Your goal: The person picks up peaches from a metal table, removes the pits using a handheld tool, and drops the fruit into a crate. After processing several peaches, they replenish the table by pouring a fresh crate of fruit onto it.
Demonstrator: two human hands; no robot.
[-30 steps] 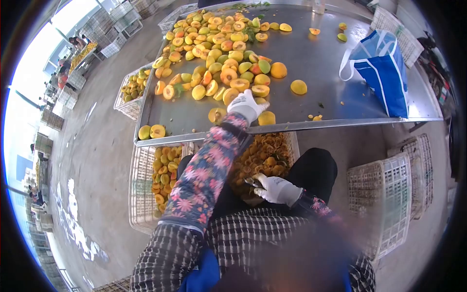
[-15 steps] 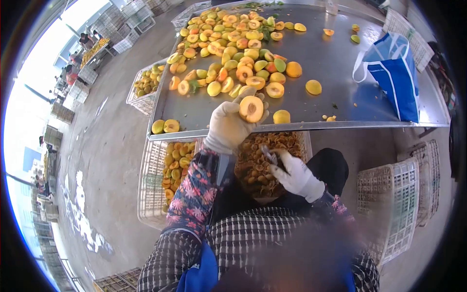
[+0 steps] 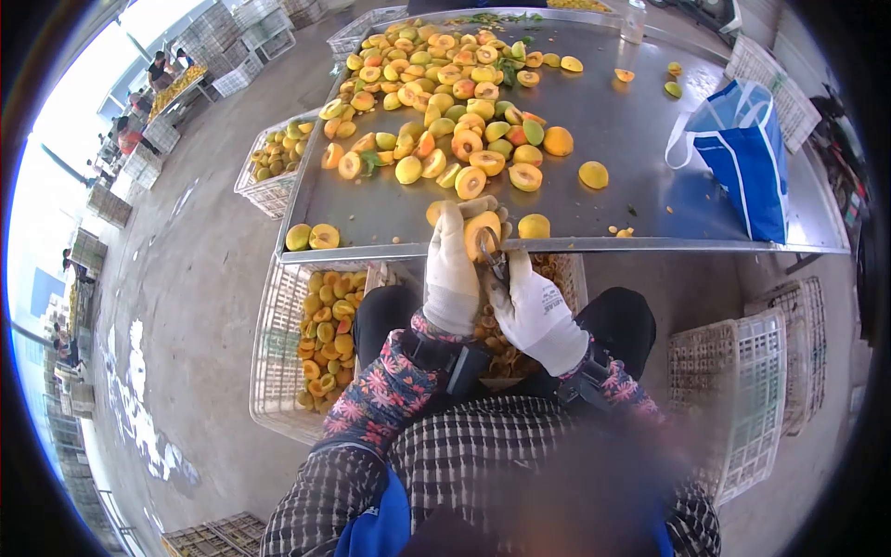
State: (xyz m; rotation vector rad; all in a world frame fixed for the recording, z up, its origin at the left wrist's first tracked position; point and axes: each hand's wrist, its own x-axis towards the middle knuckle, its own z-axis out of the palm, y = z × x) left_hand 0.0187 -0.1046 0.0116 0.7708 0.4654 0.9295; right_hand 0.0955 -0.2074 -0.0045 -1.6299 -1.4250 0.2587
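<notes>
My left hand [image 3: 452, 278], in a pale work glove, is closed around a halved peach [image 3: 475, 226] just above the table's near edge. A second yellow peach piece [image 3: 433, 213] shows beside its thumb, partly covered by the glove. My gloved right hand [image 3: 543, 320] grips a metal pitting tool [image 3: 500, 267]. The tool's curved loop lies against the cut face of the peach half, where the pit sits. Beneath both hands, a crate of brown pits [image 3: 506, 357] is partly hidden. A whole-looking peach [image 3: 534, 226] rests on the table to the right.
Many halved peaches [image 3: 418, 84] are heaped across the metal table [image 3: 640, 121]. At its right stands a blue-and-white bag [image 3: 750, 176]. Crates of peach halves [image 3: 325, 325] are below left, and white stacked crates [image 3: 729, 390] stand right. People [image 3: 130, 139] work far left.
My right hand has risen from over the pit crate, bringing the tool to the peach half. My left hand has turned and lowered the peach slightly.
</notes>
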